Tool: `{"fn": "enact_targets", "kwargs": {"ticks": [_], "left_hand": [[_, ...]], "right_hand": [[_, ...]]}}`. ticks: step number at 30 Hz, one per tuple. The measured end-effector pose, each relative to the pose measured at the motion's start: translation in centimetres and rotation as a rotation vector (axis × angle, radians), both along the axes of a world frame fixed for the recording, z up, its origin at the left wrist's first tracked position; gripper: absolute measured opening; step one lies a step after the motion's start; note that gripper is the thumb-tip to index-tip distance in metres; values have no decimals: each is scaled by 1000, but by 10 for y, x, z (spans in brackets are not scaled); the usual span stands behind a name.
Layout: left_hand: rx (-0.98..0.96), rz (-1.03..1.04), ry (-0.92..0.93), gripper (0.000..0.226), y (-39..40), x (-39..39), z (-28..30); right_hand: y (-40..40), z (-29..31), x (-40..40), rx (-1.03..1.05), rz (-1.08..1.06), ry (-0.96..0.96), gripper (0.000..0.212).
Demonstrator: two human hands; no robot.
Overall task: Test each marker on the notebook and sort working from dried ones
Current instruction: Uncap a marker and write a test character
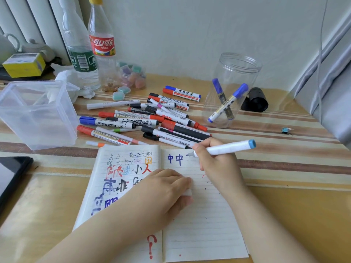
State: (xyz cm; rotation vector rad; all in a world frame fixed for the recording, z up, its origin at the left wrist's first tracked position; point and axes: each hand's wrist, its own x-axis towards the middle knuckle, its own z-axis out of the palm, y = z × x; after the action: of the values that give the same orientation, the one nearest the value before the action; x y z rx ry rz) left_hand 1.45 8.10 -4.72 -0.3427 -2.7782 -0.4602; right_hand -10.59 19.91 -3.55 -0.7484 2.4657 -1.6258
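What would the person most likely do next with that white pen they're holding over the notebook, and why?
Probably press the tip down and draw a short stroke. The right hand holds the white marker uncapped, tip at the right page of the notebook, just beside two blue characters. The left hand steadies the page and seems to hold a white cap. No new mark shows yet.

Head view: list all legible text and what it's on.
"可口可乐": red label of the cola bottle.
"WHITEBOARD MARKER": black-capped marker in the pile.
"WHITEBOARD": red-capped marker.
"中中", blue ink: right page of the notebook.
"小人": left page.
Green bottle label, other marker barrels, remaining handwriting: too small or blurred.
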Motion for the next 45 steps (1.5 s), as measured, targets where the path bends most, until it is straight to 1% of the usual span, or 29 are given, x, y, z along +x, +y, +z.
{"fn": "enact_targets", "kwargs": {"ticks": [2,5,10,13,18,24,28,33,40,43,45], "left_hand": [[-4,4,4,37,0,0,-1],[6,3,4,36,0,0,-1],[4,5,3,35,0,1,-2],[9,3,-1,36,-1,0,-4],[15,-1,1,36,-1,1,-4],[12,1,2,35,-1,1,-3],[2,7,-1,37,-1,1,-2],[15,3,-22,38,-1,2,-2],[11,12,-35,39,-1,2,-1],[17,18,-34,38,0,2,0],[23,15,-50,41,-1,2,0]], "right_hand": [[0,-4,-2,1,-26,33,18],[0,-9,-3,7,-31,67,26],[-1,-10,-4,11,-18,89,29],[-1,-10,-5,30,-19,81,28],[1,-9,-6,-10,-38,45,24],[0,-10,-5,5,-11,69,22],[0,-8,-4,24,10,71,24],[1,-6,-6,42,1,70,32],[2,-8,-5,13,4,64,22],[2,-8,-4,26,-22,64,23],[3,-7,-5,19,-60,76,27]]}}
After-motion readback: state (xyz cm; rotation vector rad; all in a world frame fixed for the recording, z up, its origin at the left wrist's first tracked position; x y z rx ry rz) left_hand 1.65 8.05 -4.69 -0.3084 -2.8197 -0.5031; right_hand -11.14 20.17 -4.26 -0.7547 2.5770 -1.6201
